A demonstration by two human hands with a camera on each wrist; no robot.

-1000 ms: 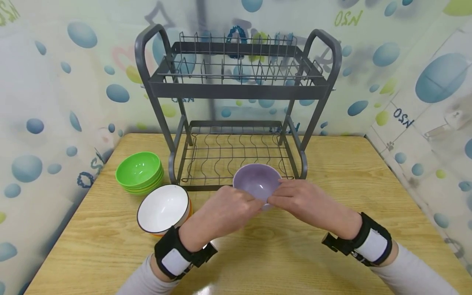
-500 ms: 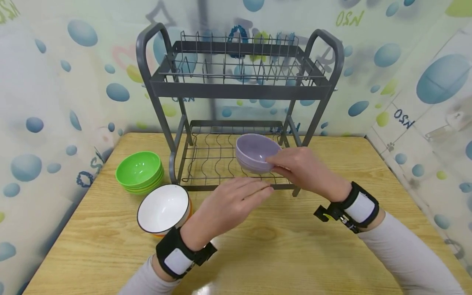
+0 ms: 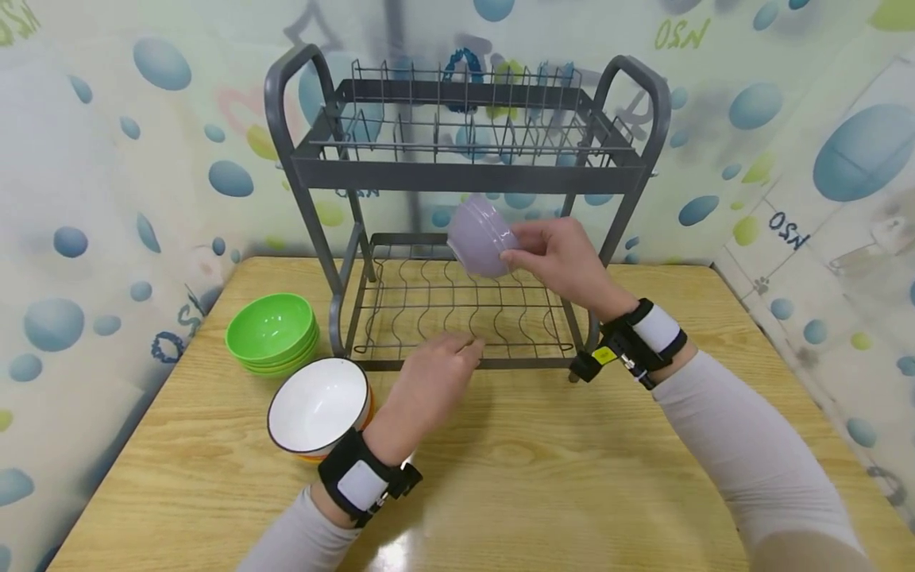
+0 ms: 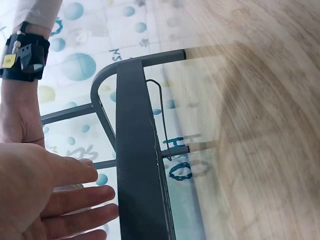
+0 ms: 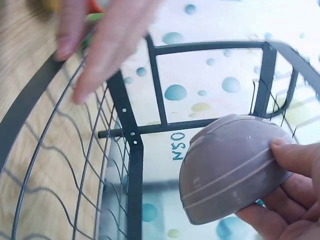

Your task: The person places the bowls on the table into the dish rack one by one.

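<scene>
A light purple bowl (image 3: pixel 477 237) is tipped on its side above the lower tier of the grey dish rack (image 3: pixel 465 176). My right hand (image 3: pixel 566 258) pinches its rim, thumb on the outer wall and fingers on the inner side, as the right wrist view shows on the bowl (image 5: pixel 227 170). My left hand (image 3: pixel 433 385) hovers near the front bar of the lower tier and holds nothing. In the left wrist view the fingers (image 4: pixel 82 200) of that hand are extended beside the bar. Whether they touch it I cannot tell.
Stacked green bowls (image 3: pixel 270 330) stand on the wooden table (image 3: pixel 557 477) left of the rack. In front of them is a white bowl (image 3: pixel 314 405) with a dark rim, stacked on something orange. The rack's upper tier (image 3: pixel 457 147) overhangs the lower wire tier (image 3: pixel 429 318).
My right hand has lifted the purple bowl up and back into the rack's opening and tipped it over. My left hand has let go of the bowl and shifted slightly left.
</scene>
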